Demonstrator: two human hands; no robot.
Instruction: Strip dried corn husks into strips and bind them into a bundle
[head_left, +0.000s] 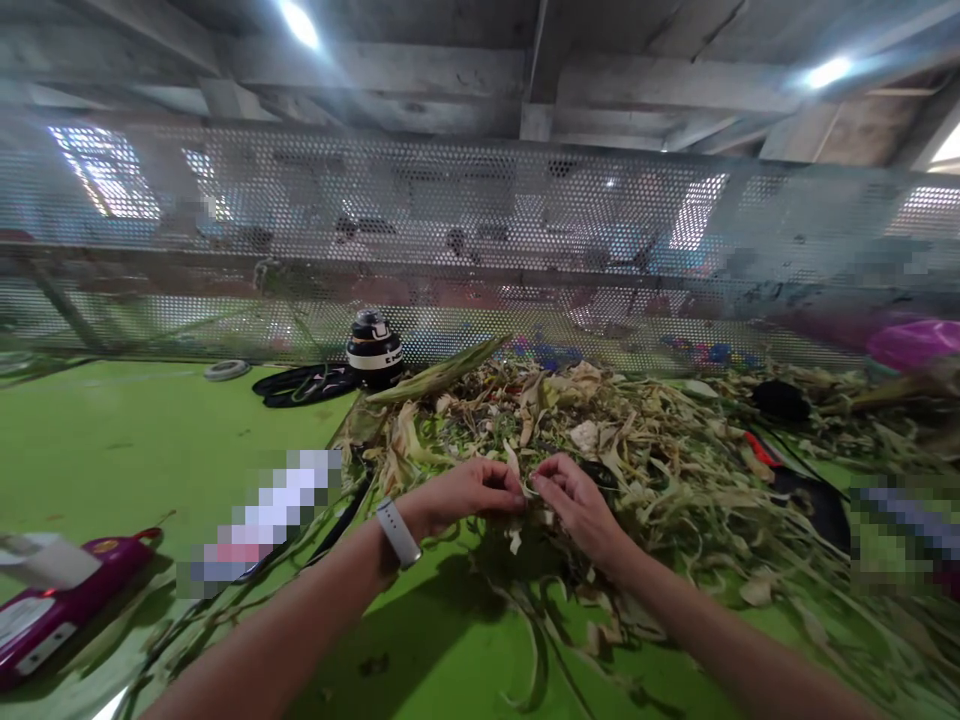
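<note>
Both hands are closed in a pinch, close together over a heap of pale dried leaf strips that look like corn husk (660, 480). My left hand (487, 487), with a pale watch band on the wrist, grips a cream-coloured husk strip (512, 460) whose end sticks up above the fingers. Thumb and fingertips of my right hand (574, 500) meet just to the right, on what seems to be a thin part of the same strip. Exactly where it runs between the fingertips is hard to make out. Below the hands, loose curled strips (536, 640) lie on the green tabletop (427, 650).
A dark round jar with a white band (375, 350) stands behind the heap, beside a black pouch (304, 384). At far left lies a magenta power strip (75, 600) with a white plug. A perforated metal screen (465, 220) closes off the table's back.
</note>
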